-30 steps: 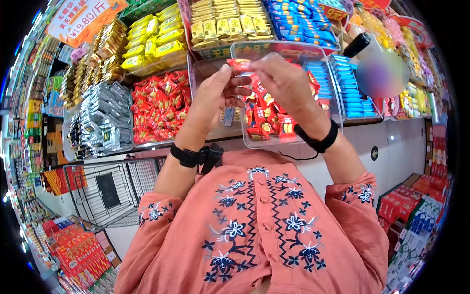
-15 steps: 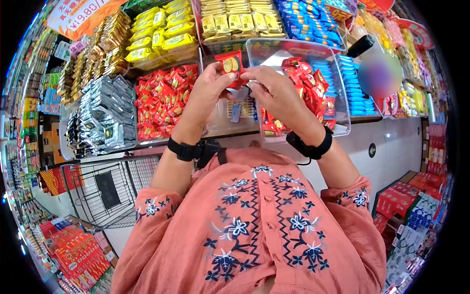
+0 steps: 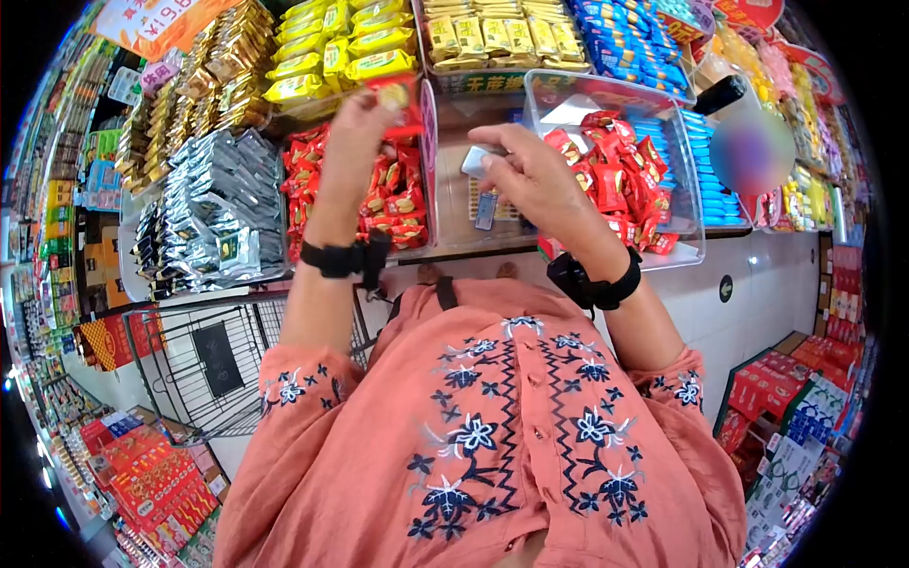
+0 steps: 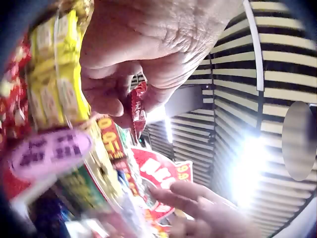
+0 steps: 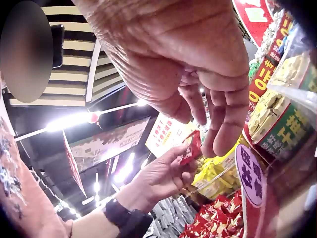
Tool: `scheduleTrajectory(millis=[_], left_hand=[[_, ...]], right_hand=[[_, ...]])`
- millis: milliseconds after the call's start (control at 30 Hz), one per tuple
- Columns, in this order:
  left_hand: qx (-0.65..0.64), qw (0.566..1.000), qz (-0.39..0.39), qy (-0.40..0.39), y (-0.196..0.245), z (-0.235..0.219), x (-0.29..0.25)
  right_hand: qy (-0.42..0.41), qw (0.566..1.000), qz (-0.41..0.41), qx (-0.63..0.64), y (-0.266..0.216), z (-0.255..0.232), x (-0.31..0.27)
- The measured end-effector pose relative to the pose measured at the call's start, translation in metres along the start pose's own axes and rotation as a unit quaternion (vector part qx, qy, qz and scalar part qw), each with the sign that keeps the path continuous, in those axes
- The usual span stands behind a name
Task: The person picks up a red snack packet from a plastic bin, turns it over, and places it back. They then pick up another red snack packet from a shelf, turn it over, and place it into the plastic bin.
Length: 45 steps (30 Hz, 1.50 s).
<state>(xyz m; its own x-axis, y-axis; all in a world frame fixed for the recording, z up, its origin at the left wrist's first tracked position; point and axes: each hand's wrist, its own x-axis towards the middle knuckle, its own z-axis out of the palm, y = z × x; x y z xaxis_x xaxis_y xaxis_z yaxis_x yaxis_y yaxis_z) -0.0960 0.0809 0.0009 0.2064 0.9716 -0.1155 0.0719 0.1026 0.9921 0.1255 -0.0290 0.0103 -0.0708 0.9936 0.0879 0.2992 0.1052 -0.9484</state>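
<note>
My left hand [image 3: 352, 137] pinches a small red wrapped snack packet [image 3: 394, 97] between thumb and fingers. It is over the bin of red packets [image 3: 402, 204], blurred in the head view. The left wrist view shows the held packet [image 4: 138, 106] edge-on. My right hand [image 3: 549, 185] hangs with loosely bent fingers over the section beside a clear plastic bin [image 3: 696, 213]. Nothing shows between its fingers in the right wrist view. More red packets [image 3: 606, 180] lie heaped in that clear bin.
Silver packets [image 3: 213, 213] fill the bin at left. Yellow packs [image 3: 379, 43] and cream-yellow ones [image 3: 502, 38] stand behind, with blue packets [image 3: 630, 47] to their right. A wire cart [image 3: 218, 360] stands at lower left.
Both hands were together at the packet. Now the left hand has carried it left over the red-packet bin, and the right hand has let go and stays apart. The view has shifted.
</note>
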Motion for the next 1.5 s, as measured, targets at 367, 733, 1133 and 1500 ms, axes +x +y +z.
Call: scheduleTrajectory(millis=[367,733,1133,1500], left_hand=[[0.385,0.918,0.095,-0.009,-0.104,-0.061,0.079],[0.494,0.843,0.201,-0.064,-0.155,-0.052,0.126],[0.306,0.921,0.239,0.031,-0.084,-0.029,0.075],[0.032,0.994,0.061,-0.082,-0.011,0.068,-0.025]], right_hand=[[0.014,0.997,0.066,0.036,-0.002,0.012,0.002],[0.025,0.989,0.140,0.029,-0.006,0.002,-0.010],[0.048,0.994,0.091,0.026,-0.037,-0.079,-0.019],[0.042,0.902,0.092,-0.419,0.094,-0.242,0.010]])
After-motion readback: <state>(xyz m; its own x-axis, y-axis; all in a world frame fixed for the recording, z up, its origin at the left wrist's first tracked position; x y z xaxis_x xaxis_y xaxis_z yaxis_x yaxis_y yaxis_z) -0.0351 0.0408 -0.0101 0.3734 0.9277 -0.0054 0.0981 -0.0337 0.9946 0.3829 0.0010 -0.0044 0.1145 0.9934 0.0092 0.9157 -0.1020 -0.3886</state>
